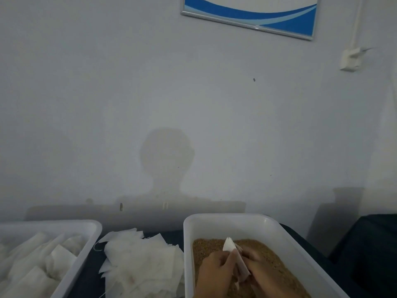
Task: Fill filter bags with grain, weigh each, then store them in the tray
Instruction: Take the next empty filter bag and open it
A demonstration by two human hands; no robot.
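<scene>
Filter bag [233,258], white and creased, sits between both hands above the brown grain [214,246] in the white tub [236,220] at the near right. Left hand [216,269] curls its fingers onto the bag's left side, and right hand [261,268] grips the bag's right edge, so each hand has hold of it. The bag's far tip points up and away, with thin strings showing beside it. A loose pile of empty bags [139,261] lies on the dark surface [90,278] just left of the tub. Further left, a white tray [94,229] holds filled bags [58,261]. A blue and white framed board [251,14] hangs on the far wall.
</scene>
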